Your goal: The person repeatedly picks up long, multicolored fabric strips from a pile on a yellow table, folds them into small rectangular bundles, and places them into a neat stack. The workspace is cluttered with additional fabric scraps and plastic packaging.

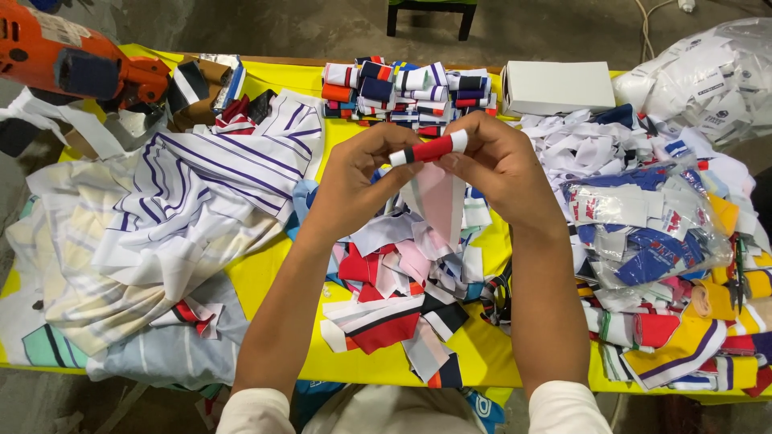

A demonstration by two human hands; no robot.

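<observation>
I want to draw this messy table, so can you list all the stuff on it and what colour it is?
Folded strip: one, red, white and black, pinched between both hands.
Pale pink piece: one, hanging under the strip.
Scrap heap: many, red, white, black, pink and blue, table middle.
Folded strip stack: many, mixed colours, far middle.
White box: one, far right.
Striped fabric pile: several, white with purple or pale stripes, left.
Power tool: one, orange, far left corner.
Clear bag of pieces: one, white, blue and red inside, right.
Bag of white labels: one, top right.
Yellow table cover: one, under everything.
Left hand: grips the strip's left end.
Right hand: grips its right end.
</observation>
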